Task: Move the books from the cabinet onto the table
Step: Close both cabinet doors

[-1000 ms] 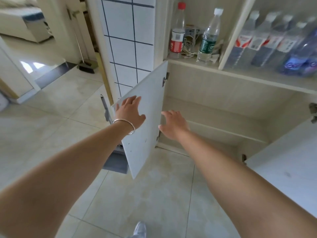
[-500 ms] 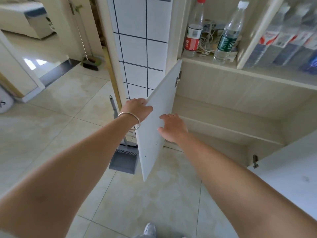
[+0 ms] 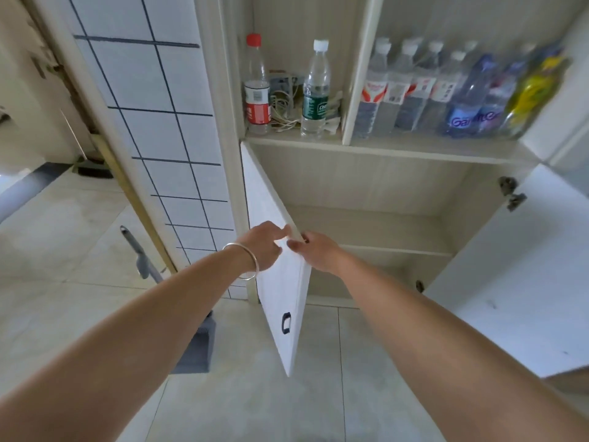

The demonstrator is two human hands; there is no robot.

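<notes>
White cabinet door [image 3: 280, 301], beige cabinet [image 3: 366, 183], red-capped bottle [image 3: 256, 87].

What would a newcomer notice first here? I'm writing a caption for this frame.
Two bare hands, left hand and right hand, meet at the edge of the open left cabinet door at centre. Behind it the lower shelves show no books, while water bottles crowd the shelf above.

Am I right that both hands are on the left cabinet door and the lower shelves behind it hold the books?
Not quite. The head view shows the left hand and right hand on the left cabinet door, but the lower shelves look bare: no books are visible there.
</notes>
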